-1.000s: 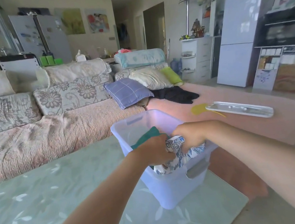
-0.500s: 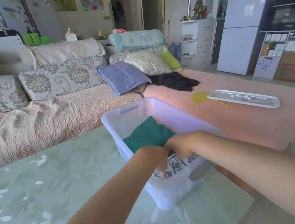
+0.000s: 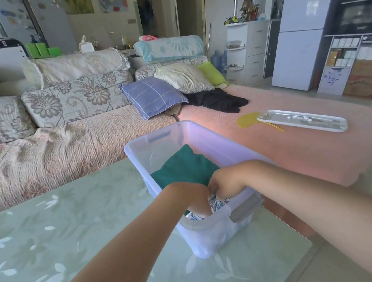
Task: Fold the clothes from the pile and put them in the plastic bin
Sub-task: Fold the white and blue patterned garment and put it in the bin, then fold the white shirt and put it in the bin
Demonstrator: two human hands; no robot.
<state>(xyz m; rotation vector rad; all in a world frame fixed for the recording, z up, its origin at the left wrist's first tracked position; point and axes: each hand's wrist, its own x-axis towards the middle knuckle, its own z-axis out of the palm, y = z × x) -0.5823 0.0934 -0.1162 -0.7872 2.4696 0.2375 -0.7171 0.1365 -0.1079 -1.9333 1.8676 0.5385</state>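
Observation:
A clear plastic bin [image 3: 205,136] stands on the green glass table near its right edge. A folded teal garment [image 3: 183,167] lies inside at the far end. Both my hands reach down into the near end of the bin. My left hand [image 3: 194,196] and my right hand [image 3: 226,184] grip a folded white garment with blue leaf print [image 3: 218,203], which sits low against the near wall. The fingers of both hands are hidden behind the garment and the rim.
The green table [image 3: 52,239] with leaf pattern spreads to the left. Behind it runs a floral sofa [image 3: 63,141] with pillows and a black garment [image 3: 220,100]. A white bin lid [image 3: 302,120] and a yellow object [image 3: 247,120] lie on the pink cover at the right.
Both hands have gone down from above the rim into the bin with the blue-print garment, which now lies lower. My view has tilted down and moved closer.

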